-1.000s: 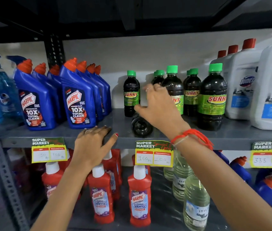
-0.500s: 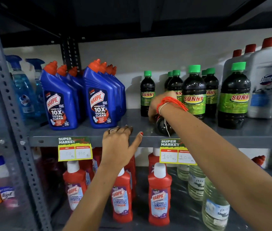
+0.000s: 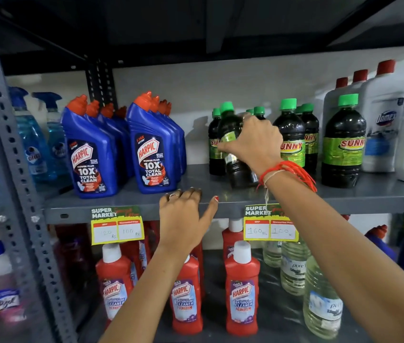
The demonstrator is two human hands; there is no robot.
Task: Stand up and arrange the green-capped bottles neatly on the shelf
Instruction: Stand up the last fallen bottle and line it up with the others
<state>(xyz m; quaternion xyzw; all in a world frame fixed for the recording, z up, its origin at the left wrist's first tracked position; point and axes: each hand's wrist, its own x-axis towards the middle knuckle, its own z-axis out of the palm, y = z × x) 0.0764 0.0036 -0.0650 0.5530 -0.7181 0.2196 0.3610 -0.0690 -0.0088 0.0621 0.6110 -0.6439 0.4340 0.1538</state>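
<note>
Head view: a green-capped bottle [image 3: 231, 144] is gripped by the right hand [image 3: 255, 142], tilted a bit, cap toward 11 o'clock, base on the shelf [image 3: 220, 194]. The left hand [image 3: 183, 219] is spread flat on the edge at 6 o'clock.

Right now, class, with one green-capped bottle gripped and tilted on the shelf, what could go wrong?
1. The tilted bottle in the right hand may knock the upright bottle just behind it.
2. Its base stands near the shelf edge, so it could slip off.
</note>
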